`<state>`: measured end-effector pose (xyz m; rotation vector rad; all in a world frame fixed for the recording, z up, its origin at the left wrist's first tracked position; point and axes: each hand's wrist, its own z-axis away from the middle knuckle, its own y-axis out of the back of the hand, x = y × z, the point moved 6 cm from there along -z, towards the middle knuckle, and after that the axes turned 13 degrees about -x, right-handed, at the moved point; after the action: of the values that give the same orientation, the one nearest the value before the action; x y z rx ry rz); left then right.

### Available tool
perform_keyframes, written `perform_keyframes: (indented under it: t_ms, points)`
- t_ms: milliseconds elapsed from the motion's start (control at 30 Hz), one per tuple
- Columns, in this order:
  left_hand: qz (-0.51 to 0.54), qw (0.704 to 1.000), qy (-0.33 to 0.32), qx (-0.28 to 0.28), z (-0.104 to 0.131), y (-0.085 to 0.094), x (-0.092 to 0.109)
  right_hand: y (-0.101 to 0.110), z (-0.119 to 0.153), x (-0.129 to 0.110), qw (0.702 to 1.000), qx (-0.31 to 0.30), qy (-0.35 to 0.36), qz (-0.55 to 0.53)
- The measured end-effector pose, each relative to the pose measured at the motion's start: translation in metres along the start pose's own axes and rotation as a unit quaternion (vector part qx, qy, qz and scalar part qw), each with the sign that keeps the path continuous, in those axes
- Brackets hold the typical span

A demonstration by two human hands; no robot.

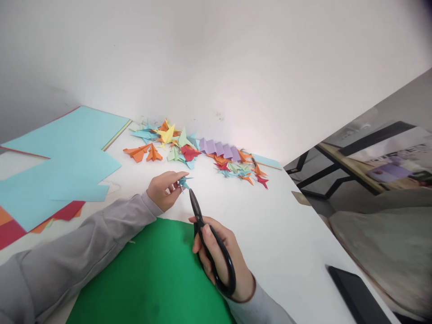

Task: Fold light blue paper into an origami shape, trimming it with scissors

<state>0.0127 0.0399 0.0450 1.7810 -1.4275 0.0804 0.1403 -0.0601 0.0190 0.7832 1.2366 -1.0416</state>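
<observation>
Between the fingertips of my left hand [166, 191] is a small blue folded paper piece [184, 182] with thin pointed parts. My right hand [224, 256] grips a pair of black-handled scissors [216, 254], fingers through the loops. The scissors point up and to the left, and their tip lies close to the lower right of the blue piece. Whether the blades touch the paper I cannot tell. Below both hands lies a green sheet [151, 270] on the white table [280, 225].
Many coloured folded paper shapes [167, 133] lie along the wall, with a pleated purple strip [221, 149] among them. Blue paper sheets [67, 171] are spread at left. A black phone-like object [354, 292] lies near the table's right edge. Beyond stands a black-framed shelf [337, 162].
</observation>
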Motion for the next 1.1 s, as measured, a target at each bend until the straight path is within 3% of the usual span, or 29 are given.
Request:
perform_keyframes:
  t_ms: [200, 400, 533, 667, 1100]
  points:
    - [0.068, 0.993, 0.091, -0.038, -0.001, -0.002, -0.008, -0.003, -0.003, 0.005, 0.997, -0.069, -0.028, -0.015]
    - [0.201, 0.955, 0.195, -0.102, 0.003, -0.017, -0.027, 0.002, -0.004, 0.004, 0.998, -0.055, -0.014, -0.011]
    - [0.270, 0.931, 0.204, -0.140, 0.007, -0.028, -0.033, 0.001, -0.004, 0.004, 0.998, -0.061, -0.016, -0.014]
    - [0.289, 0.921, 0.217, -0.142, 0.008, -0.030, -0.035, 0.000, -0.004, 0.004, 0.998, -0.065, -0.018, -0.015]
    - [0.273, 0.927, 0.207, -0.153, 0.006, -0.029, -0.030, 0.000, -0.003, 0.005, 0.998, -0.061, -0.021, -0.012]
